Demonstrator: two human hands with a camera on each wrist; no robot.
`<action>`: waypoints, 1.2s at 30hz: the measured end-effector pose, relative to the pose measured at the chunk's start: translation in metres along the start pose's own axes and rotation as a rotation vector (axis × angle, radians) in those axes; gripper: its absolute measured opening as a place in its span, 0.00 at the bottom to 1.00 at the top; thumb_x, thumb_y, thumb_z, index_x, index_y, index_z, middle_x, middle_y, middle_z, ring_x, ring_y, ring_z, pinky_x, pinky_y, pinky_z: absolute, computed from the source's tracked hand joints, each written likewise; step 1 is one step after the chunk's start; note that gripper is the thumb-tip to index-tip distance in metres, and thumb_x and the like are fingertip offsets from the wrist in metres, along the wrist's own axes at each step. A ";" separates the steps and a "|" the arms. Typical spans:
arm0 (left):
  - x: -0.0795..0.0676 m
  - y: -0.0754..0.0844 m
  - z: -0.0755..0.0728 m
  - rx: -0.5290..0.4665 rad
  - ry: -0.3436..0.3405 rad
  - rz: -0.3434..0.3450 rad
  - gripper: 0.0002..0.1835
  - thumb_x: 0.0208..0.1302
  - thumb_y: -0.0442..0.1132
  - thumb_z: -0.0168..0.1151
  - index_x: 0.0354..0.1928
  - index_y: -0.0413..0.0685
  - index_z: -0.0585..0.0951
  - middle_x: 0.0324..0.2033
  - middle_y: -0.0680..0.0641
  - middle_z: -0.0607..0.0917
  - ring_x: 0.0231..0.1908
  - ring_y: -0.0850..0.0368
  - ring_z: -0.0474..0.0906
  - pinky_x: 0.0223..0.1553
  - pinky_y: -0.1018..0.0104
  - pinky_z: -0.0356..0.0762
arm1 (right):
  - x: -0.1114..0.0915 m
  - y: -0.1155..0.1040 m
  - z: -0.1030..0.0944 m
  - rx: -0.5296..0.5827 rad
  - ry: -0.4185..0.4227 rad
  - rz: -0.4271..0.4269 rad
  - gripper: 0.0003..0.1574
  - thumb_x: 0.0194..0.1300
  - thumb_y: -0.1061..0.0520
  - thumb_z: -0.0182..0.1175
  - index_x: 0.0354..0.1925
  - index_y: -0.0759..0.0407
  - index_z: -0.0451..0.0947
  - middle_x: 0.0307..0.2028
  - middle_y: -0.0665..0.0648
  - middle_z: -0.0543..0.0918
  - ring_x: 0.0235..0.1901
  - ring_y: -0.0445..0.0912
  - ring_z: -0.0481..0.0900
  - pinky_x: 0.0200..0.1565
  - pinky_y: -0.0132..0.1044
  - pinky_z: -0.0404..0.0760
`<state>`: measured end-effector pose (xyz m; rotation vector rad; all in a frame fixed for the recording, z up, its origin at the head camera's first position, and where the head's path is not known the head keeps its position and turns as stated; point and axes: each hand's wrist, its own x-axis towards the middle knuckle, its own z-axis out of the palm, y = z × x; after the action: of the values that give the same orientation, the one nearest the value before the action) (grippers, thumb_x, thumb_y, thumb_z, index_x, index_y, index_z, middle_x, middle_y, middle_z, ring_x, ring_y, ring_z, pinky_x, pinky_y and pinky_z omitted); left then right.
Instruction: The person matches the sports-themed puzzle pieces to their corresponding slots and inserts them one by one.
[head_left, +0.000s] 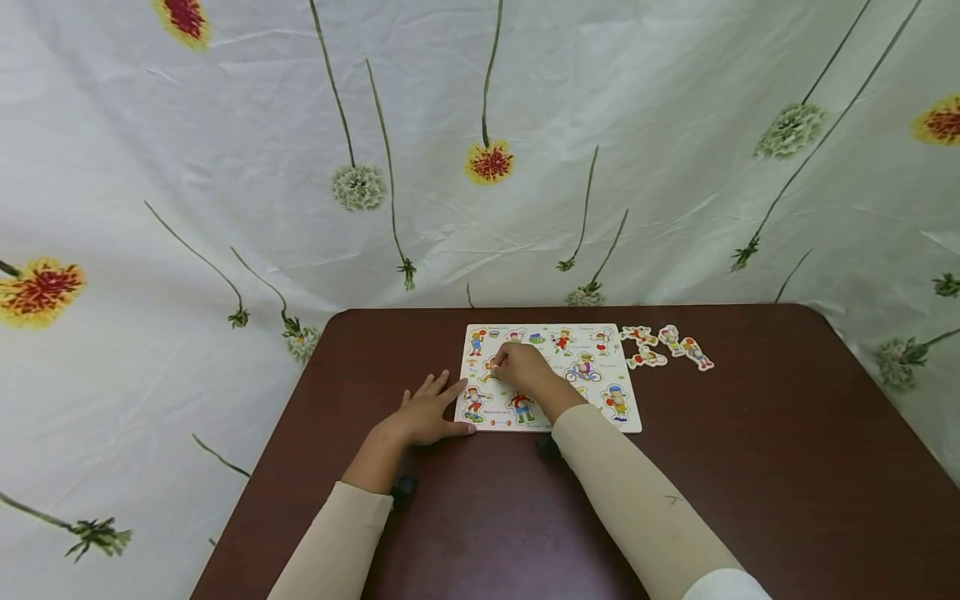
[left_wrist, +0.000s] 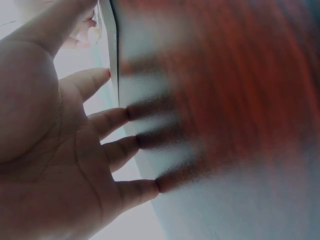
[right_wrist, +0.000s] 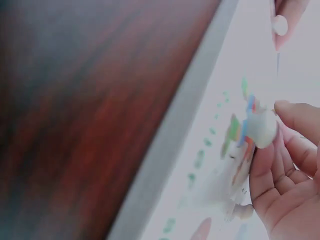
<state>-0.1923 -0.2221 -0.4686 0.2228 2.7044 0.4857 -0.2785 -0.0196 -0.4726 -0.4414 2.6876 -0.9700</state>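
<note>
A white puzzle board (head_left: 551, 421) printed with children at play lies on the table, with several figure pieces in it. My right hand (head_left: 522, 368) is over the board's left half, thumb and fingertips pinching a small figure puzzle piece (head_left: 487, 370) at the board's surface. In the right wrist view, a white knob (right_wrist: 262, 129) shows right at the fingertips. My left hand (head_left: 426, 414) spreads its fingers beside the board's left edge. Its thumb and index fingertip lie at that edge, while the other fingertips (left_wrist: 134, 142) touch the glossy tabletop.
Several loose figure pieces (head_left: 647, 357) lie just right of the board on the dark brown table (head_left: 787, 467). A flowered white cloth (head_left: 450, 242) hangs behind the table. Small dark devices sit under both wrists.
</note>
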 end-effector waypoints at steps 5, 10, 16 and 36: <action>0.000 0.000 -0.001 -0.005 -0.003 -0.001 0.49 0.64 0.65 0.64 0.81 0.63 0.53 0.81 0.41 0.46 0.81 0.38 0.38 0.74 0.27 0.37 | -0.005 0.003 -0.005 0.165 0.010 0.036 0.08 0.71 0.51 0.64 0.42 0.55 0.81 0.36 0.53 0.83 0.33 0.44 0.78 0.36 0.35 0.77; 0.000 0.001 -0.001 -0.004 0.001 -0.002 0.48 0.64 0.65 0.64 0.81 0.64 0.54 0.81 0.41 0.46 0.81 0.38 0.38 0.74 0.27 0.38 | -0.010 0.008 -0.011 0.273 0.066 0.022 0.12 0.72 0.49 0.62 0.48 0.53 0.81 0.43 0.53 0.85 0.43 0.47 0.82 0.46 0.41 0.80; 0.001 0.001 -0.001 -0.002 0.005 0.001 0.48 0.64 0.66 0.64 0.81 0.63 0.54 0.81 0.41 0.47 0.81 0.38 0.39 0.74 0.27 0.38 | -0.016 0.018 -0.027 0.389 0.122 -0.003 0.16 0.73 0.48 0.61 0.54 0.53 0.80 0.49 0.55 0.84 0.48 0.50 0.82 0.48 0.44 0.81; -0.001 0.000 0.000 -0.002 0.008 0.005 0.48 0.64 0.65 0.64 0.81 0.63 0.54 0.81 0.41 0.46 0.81 0.38 0.38 0.74 0.27 0.37 | -0.047 0.083 -0.093 0.594 0.297 0.044 0.24 0.76 0.50 0.58 0.61 0.64 0.75 0.50 0.62 0.80 0.53 0.59 0.81 0.59 0.54 0.80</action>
<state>-0.1914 -0.2221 -0.4677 0.2270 2.7113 0.4917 -0.2827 0.1122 -0.4511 -0.1178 2.4472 -1.8530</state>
